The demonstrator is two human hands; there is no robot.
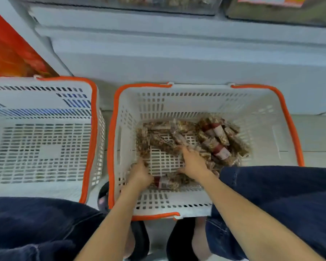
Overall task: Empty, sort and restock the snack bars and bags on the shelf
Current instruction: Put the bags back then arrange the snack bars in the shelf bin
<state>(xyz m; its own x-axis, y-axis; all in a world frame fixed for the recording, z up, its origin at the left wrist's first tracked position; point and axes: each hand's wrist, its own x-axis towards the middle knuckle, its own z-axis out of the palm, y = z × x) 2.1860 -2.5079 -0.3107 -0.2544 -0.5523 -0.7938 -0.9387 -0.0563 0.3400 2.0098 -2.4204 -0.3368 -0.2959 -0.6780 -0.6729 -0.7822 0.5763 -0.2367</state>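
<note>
A white plastic basket with an orange rim stands on the floor in front of me. Several clear-wrapped brown snack bars with red and white labels lie heaped in it. Both my hands are down inside it. My left hand curls its fingers on bars at the near left of the heap. My right hand lies over bars in the middle, fingers bent into the pile. One more bar lies between my wrists.
A second white basket with an orange rim stands to the left, with nothing in it. The grey shelf base runs across behind both baskets. A red package stands at the far left. My knees flank the near basket.
</note>
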